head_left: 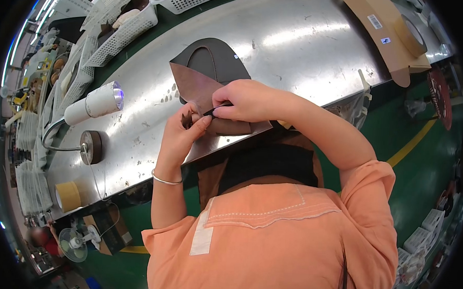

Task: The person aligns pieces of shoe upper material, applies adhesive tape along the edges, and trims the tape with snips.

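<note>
A brown leather piece [194, 86] lies over a dark rounded panel [222, 59] at the bench's near edge. Its lower part is partly covered by both hands. My left hand [179, 134] is closed with thumb and fingers pinched at the leather's left side, where a small dark brown bit [186, 120] shows between the fingers. My right hand [243, 101] comes in from the right, fingertips pinched on a narrow black strip [210, 112] that reaches toward my left thumb. A thin cord [210, 53] curves across the dark panel. The exact grip under the fingers is hidden.
On the metal bench [292, 49], a white lamp [95, 103] with a round base [91, 147] stands left, near a tape roll [68, 196]. Cardboard [373, 26] and another tape roll [411, 36] lie far right. White baskets [125, 36] line the back. A fan [73, 244] stands below left.
</note>
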Motion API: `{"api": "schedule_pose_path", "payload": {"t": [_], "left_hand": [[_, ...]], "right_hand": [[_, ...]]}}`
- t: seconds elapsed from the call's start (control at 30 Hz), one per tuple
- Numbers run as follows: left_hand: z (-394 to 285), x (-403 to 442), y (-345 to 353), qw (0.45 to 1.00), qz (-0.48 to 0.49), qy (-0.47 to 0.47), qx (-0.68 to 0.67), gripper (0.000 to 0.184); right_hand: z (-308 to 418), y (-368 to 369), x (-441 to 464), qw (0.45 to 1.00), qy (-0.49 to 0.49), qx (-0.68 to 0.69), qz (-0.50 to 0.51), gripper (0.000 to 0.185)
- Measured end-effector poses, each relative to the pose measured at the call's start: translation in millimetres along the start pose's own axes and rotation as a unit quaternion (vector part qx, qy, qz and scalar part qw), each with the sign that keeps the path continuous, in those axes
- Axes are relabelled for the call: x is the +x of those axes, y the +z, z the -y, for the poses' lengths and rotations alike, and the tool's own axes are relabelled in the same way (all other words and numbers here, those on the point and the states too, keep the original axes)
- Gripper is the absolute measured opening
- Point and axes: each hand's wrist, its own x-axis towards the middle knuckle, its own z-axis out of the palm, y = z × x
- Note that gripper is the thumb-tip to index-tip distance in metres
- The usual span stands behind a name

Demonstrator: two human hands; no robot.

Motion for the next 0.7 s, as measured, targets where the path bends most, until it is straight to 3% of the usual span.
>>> {"api": "schedule_pose_path", "payload": {"t": [0.17,0.23,0.4,0.7], "left_hand": [[0,-1,-1,0.999,-0.001,-0.024,-0.034,0.021],[2,0,1,0.999,-0.005,-0.014,-0.033,0.022],[1,0,3,0.999,-0.011,-0.016,-0.026,0.02],[0,-4,1,0.998,-0.009,-0.039,-0.044,0.021]], "right_hand": [[-1,-5,-16,0.998,-0.008,0.032,-0.046,0.018],[6,7,-25,0.981,-0.091,-0.098,-0.137,0.016],[12,1,-37,0.962,-0.087,-0.157,-0.208,0.018],[3,-18,-30,0.978,-0.035,-0.015,-0.204,0.02]]}}
